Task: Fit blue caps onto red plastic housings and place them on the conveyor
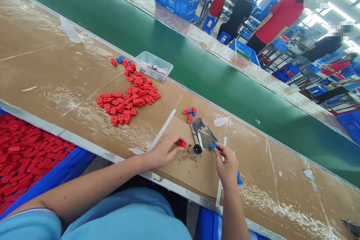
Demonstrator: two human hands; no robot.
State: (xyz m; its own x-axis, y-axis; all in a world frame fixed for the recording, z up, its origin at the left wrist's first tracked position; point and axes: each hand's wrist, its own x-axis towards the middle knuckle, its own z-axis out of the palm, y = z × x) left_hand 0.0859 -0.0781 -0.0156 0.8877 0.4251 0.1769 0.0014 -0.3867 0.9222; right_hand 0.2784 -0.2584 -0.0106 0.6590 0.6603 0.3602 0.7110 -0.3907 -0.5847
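- Left hand (164,151): on the bench (42,56), fingertips pinched on a red part (182,143). The part sits at the fingertips, just left of the roll.
- Right hand (227,163): thumb and forefinger closed on a small blue part (215,146), held just above the bench, at the right edge of the camo cloth. A second blue piece (239,178) shows under the heel of this hand.
- Roll (196,142): a dark-ended cylinder lying between the two hands, partly wrapped in camo cloth (204,134). Brown crumbs (187,155) lie scattered at its near end.
- Small cluster (190,113) of red and blue parts lies just beyond the roll.
- Red pile (128,97): a large spread of red parts further left on the bench, with a few blue ones at its far end.
- Clear tub (153,66) stands just beyond the pile, near the green belt (197,67).
- Bin (22,153) of red parts sits below the bench edge, at left.
- Other people stand well apart, across the belt.
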